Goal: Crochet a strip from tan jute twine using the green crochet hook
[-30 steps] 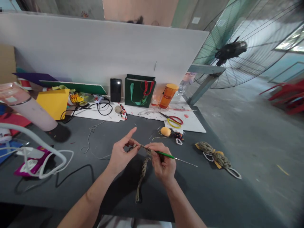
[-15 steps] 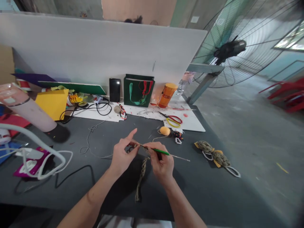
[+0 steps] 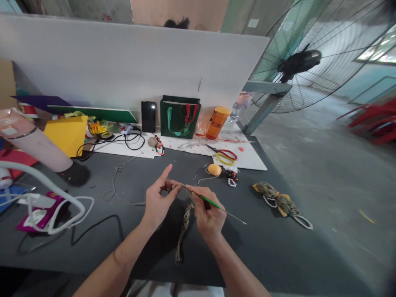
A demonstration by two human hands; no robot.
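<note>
Between thumb and finger, my left hand (image 3: 160, 199) pinches the upper end of a grey-brown crocheted strip (image 3: 183, 233), its index finger pointing up and away. The strip's lower part hangs toward the table's near side. My right hand (image 3: 209, 211) is closed around a crochet hook with a green grip (image 3: 210, 201); the thin metal shaft sticks out to the lower right. The hook's working tip meets the strip at my left fingertips, where the stitches are too small to make out. A grey yarn (image 3: 115, 185) runs from my left hand across the table to the left.
Scissors (image 3: 225, 156), a yellow-orange ball (image 3: 214, 169) and a beaded piece (image 3: 232, 181) lie beyond my right hand. Yarn bundles (image 3: 280, 200) rest farther right. Behind stand a phone (image 3: 149, 117), a green bag (image 3: 180, 117) and an orange bottle (image 3: 218, 123). A white cable (image 3: 74, 198) loops at left.
The crochet hook has tilted, its free end swinging down and slightly left. My right hand has turned a little with it. My left index finger has shifted slightly left and up.
</note>
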